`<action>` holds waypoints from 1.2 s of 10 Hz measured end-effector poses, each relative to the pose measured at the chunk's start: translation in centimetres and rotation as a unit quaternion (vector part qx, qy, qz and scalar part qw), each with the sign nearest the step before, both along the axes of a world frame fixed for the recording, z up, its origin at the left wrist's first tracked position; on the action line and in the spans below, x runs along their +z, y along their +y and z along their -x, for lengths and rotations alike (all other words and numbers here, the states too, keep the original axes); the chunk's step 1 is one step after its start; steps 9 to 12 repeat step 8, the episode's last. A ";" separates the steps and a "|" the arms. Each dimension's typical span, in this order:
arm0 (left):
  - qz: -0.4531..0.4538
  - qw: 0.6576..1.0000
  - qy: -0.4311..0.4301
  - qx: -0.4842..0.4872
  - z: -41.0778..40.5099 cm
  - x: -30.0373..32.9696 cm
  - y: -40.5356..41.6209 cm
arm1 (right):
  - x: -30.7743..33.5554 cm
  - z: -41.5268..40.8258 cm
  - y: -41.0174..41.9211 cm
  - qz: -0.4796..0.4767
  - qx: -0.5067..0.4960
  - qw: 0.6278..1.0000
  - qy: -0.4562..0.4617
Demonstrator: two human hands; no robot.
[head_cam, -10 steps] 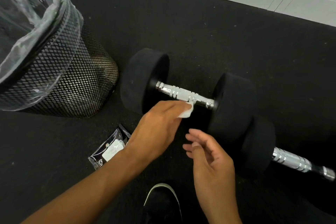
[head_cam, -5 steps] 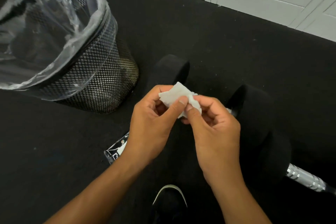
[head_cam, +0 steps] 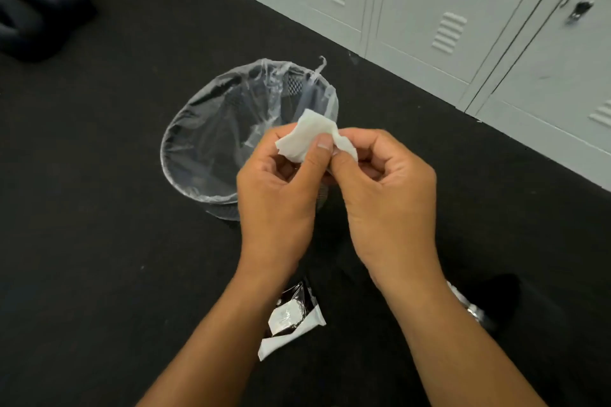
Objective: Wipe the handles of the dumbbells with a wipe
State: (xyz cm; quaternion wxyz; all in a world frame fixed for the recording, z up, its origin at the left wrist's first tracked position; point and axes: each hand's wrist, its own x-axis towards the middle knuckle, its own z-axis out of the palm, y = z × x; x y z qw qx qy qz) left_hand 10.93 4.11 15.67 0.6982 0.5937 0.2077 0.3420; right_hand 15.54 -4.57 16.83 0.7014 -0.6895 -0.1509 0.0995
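Hands meet in the middle of the head view, just in front of the lined bin: the left hand [head_cam: 277, 195] pinches the small crumpled white wipe [head_cam: 309, 139] between thumb and curled fingers, and the right hand [head_cam: 390, 188] pinches the wipe's other edge, so both grip the same sheet and neither is free. The wipe sits over the near rim of the round mesh waste bin with a clear plastic liner [head_cam: 198, 142], which stands on the black rubber floor [head_cam: 99, 241]. On the near side of the bin, below the wrists, lies a torn black-and-white foil wipe packet [head_cam: 291, 320]. Of the dumbbells only a short chrome handle end [head_cam: 469, 307] shows, nearer than the bin and off to its right, half hidden behind the right forearm; its long axis seems to run away to the lower right, though too little shows to be sure. That puts the handle below and behind both hands, on the right hand's side, so the right hand is the nearer one. Judging from the pose, the sheet is being refolded or is about to be dropped in the bin; I cannot tell which. Beyond the bin runs a row of pale grey metal lockers [head_cam: 429, 10].
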 end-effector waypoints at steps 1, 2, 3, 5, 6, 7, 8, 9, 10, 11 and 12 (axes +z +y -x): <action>0.016 0.999 -0.012 0.034 0.2 0.4 1.3 | 0.4 -0.4 1.8 0.022 0.022 0.999 -0.017; 0.005 0.999 0.006 0.052 1.1 0.4 2.4 | 0.7 -0.6 3.1 0.049 0.017 0.998 -0.040; -0.036 0.992 0.050 0.106 2.5 -0.3 3.4 | 0.8 -1.4 4.6 0.093 -0.015 0.993 -0.077; -0.095 0.975 0.133 0.154 4.4 -1.1 4.6 | 0.4 -3.5 7.6 0.312 0.091 0.937 -0.129; -0.110 0.970 0.151 0.158 4.5 -1.4 4.7 | -0.3 -3.3 7.3 0.344 0.125 0.918 -0.152; -0.132 0.968 0.153 0.152 4.1 -1.5 4.6 | -0.7 -2.7 6.4 0.315 0.136 0.924 -0.170; -0.172 0.964 0.146 0.139 3.4 -1.3 4.0 | -0.7 -3.0 5.0 0.289 0.113 0.932 -0.189; -0.172 0.964 0.146 0.139 3.4 -1.3 4.0 | -0.7 -3.0 5.0 0.289 0.113 0.932 -0.189; -0.172 0.964 0.146 0.139 3.4 -1.3 4.0 | -0.7 -3.0 5.0 0.289 0.113 0.932 -0.189; -0.172 0.964 0.146 0.139 3.4 -1.3 4.0 | -0.7 -3.0 5.0 0.289 0.113 0.932 -0.189; -0.172 0.964 0.146 0.139 3.4 -1.3 4.0 | -0.7 -3.0 5.0 0.289 0.113 0.932 -0.189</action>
